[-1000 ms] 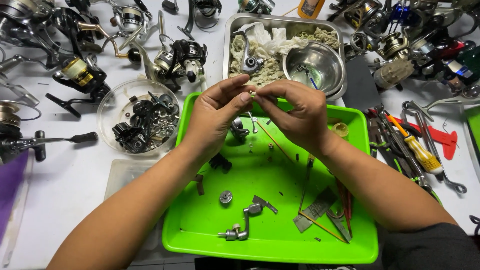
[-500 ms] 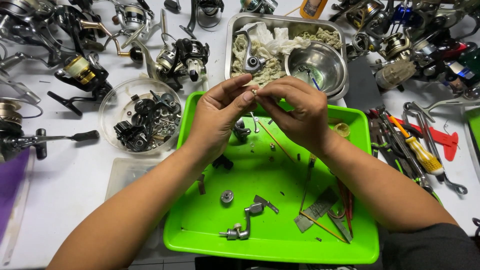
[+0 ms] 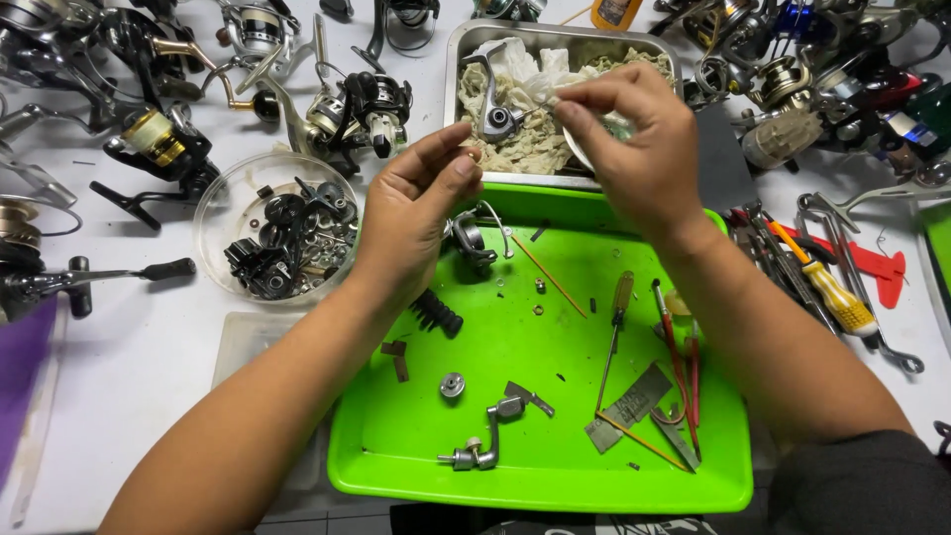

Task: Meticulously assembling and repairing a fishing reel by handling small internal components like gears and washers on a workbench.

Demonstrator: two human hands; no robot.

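My left hand [image 3: 411, 218] hovers over the far left corner of a bright green tray [image 3: 535, 495], thumb and forefinger pinched on a tiny pale part [image 3: 474, 153]. My right hand [image 3: 639, 139] is raised over a metal tray [image 3: 454, 69] lined with crumpled tissue [image 3: 525, 149], its fingertips pinched on a small pale piece that is too small to tell apart. A grey reel part [image 3: 492, 109] lies on the tissue between the two hands. On the green tray lie a small screwdriver [image 3: 616, 317], a crank handle [image 3: 485, 446], a black ribbed grip [image 3: 436, 312] and thin rods.
A clear round bowl [image 3: 213, 213] of dark small parts stands left of the green tray. Several fishing reels [image 3: 149, 139] crowd the far left and far right of the white table. Screwdrivers and wrenches [image 3: 837, 297] lie right of the tray. A purple cloth [image 3: 20, 367] sits at the left edge.
My hands, pinched together on one small part before, have come apart. The right hand has moved away toward the metal tray; the left stays over the green tray's far edge.
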